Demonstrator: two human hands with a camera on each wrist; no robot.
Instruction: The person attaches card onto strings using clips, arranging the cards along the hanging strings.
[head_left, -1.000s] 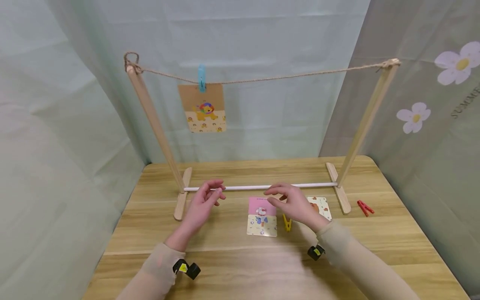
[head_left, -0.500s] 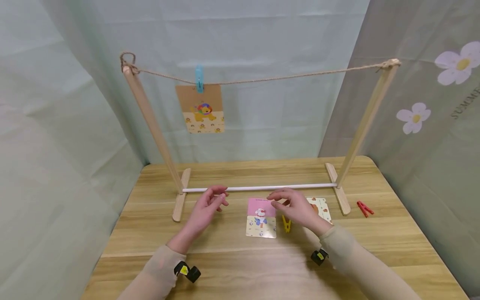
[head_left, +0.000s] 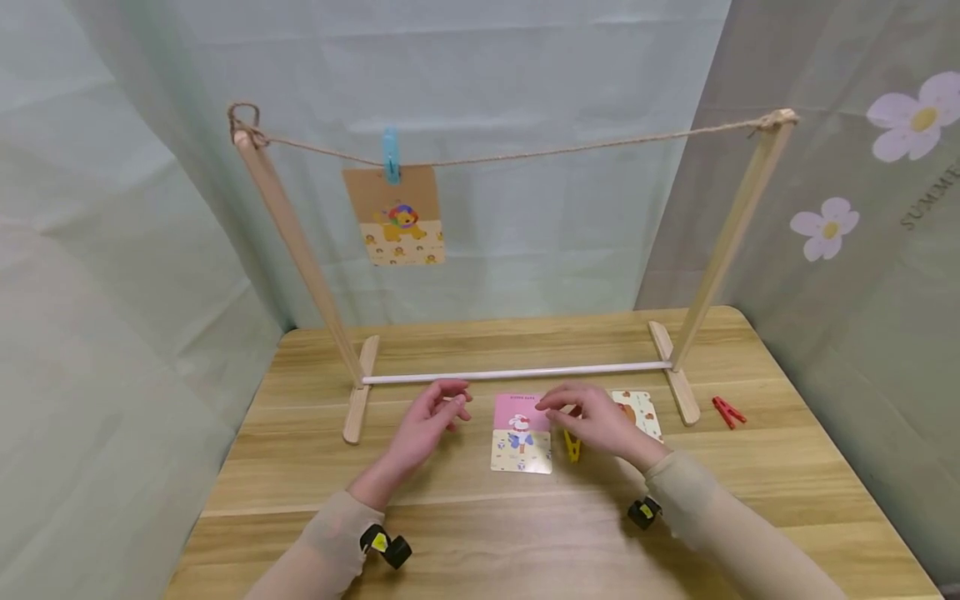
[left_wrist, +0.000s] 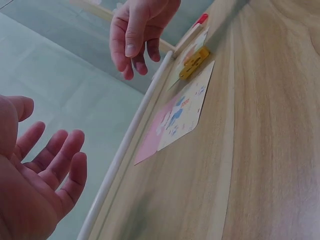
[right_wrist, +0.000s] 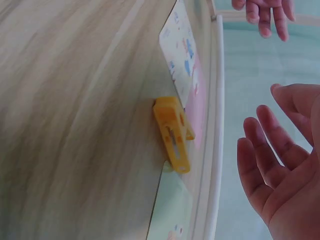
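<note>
Pink card (head_left: 522, 433) flat on table (head_left: 465, 533), between both hands. Left hand (head_left: 429, 421) spread, empty, left of card. Right hand (head_left: 596, 421) relaxed, empty, over yellow clip (head_left: 572, 445) beside card.

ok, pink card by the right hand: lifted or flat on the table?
Flat. The pink card lies face up on the table; the right hand hovers above, not gripping it.

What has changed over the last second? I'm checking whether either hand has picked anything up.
Neither has. The left hand drifted right, toward the pink and yellow picture card on the wooden table, and the right hand eased down slightly. Both are open and empty. Card, yellow clothespin and red clothespin lie unmoved.
</note>
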